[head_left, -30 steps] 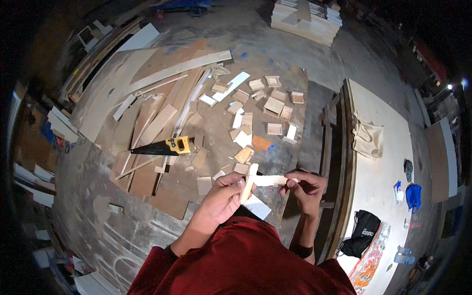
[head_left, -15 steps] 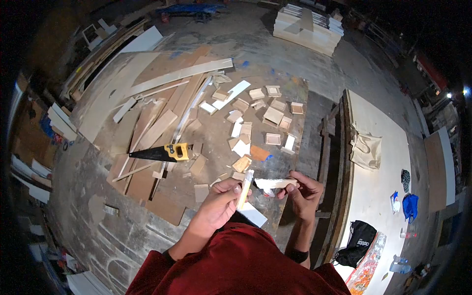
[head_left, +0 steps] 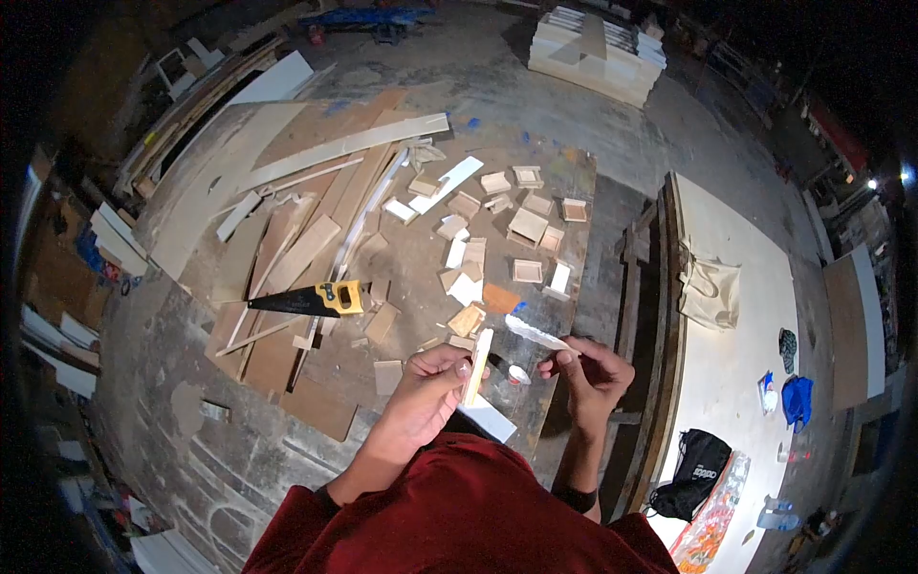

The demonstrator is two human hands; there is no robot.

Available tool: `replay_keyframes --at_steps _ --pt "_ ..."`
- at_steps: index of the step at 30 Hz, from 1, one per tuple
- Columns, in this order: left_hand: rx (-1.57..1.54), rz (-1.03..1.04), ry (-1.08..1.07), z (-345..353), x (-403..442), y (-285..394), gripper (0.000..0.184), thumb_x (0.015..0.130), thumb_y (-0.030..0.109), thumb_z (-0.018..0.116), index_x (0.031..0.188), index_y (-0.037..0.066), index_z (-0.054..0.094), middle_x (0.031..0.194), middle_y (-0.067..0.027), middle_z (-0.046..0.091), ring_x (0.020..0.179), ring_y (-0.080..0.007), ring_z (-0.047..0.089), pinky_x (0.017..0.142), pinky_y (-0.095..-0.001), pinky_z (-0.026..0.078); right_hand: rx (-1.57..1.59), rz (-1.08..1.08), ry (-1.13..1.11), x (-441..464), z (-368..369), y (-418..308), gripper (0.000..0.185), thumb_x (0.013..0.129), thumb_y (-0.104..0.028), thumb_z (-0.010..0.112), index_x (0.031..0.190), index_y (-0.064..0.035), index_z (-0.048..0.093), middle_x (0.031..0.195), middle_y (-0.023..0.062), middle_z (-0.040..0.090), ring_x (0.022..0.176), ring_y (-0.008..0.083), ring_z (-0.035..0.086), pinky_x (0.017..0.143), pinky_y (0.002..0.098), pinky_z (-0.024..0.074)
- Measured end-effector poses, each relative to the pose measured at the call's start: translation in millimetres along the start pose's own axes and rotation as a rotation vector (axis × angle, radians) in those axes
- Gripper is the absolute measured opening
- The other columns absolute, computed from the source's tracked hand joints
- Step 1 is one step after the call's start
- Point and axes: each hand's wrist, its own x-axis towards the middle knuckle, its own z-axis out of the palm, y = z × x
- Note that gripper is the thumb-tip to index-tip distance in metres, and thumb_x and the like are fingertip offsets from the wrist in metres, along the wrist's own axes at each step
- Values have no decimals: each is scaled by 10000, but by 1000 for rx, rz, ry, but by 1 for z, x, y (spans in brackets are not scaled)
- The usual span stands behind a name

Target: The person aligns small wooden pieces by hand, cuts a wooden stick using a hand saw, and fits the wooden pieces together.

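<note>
My left hand (head_left: 427, 394) is closed around a small pale wood piece (head_left: 476, 371), held upright with its narrow edge towards me. My right hand (head_left: 595, 379) pinches a thin flat wooden stick (head_left: 538, 333) between thumb and fingers. White, paste-like stuff coats the stick, and its tip points up and left, apart from the wood piece. Below and between the hands is a small white-topped item (head_left: 517, 375), its kind unclear. A white board (head_left: 490, 419) lies under my left hand, partly hidden.
Several small wooden box-like pieces (head_left: 527, 227) and offcuts cover the worktable (head_left: 411, 306). A yellow-handled handsaw (head_left: 306, 298) lies left, near long planks (head_left: 306, 252). On the right bench (head_left: 746, 383) are a cloth bag (head_left: 710, 292) and a black drawstring bag (head_left: 701, 469).
The stick in my right hand has swung from nearly level to tilted, its tip moving up and away from the wood piece. My left hand has barely moved.
</note>
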Motion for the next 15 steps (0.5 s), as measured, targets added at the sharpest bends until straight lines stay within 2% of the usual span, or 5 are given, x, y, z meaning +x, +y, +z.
replay_keyframes --at_steps 2,4,6,7,15 --pt "-4 -9 6 1 0 0 128 947 32 618 1055 -14 669 968 -154 721 866 -192 705 770 -313 574 -239 -207 8 -2 0 5 127 877 67 670 998 92 699 912 221 694 709 254 705 588 355 598" --pt "-7 -15 5 4 0 1 131 951 35 613 1062 -8 669 967 -154 721 864 -192 705 768 -310 573 -288 -244 2 0 5 4 96 843 83 695 936 82 721 954 231 693 755 258 711 611 344 606" --pt "-25 -79 72 7 -1 3 125 956 60 616 1057 6 668 965 -155 721 856 -188 705 766 -302 573 -544 -535 -47 -3 1 9 125 807 90 723 921 44 741 965 215 705 793 252 716 639 327 614" --pt "-25 -69 69 5 0 3 125 956 60 616 1057 6 668 965 -155 721 856 -188 705 766 -302 573 -640 -589 -49 -5 1 4 173 774 94 749 922 4 755 982 203 713 827 247 720 656 309 619" --pt "-151 -142 45 -6 0 -8 103 965 91 613 1018 19 664 952 -149 719 811 -174 692 741 -293 567 -564 -515 -66 -15 -6 -2 171 774 98 751 911 -4 758 974 197 716 832 242 725 646 311 622"
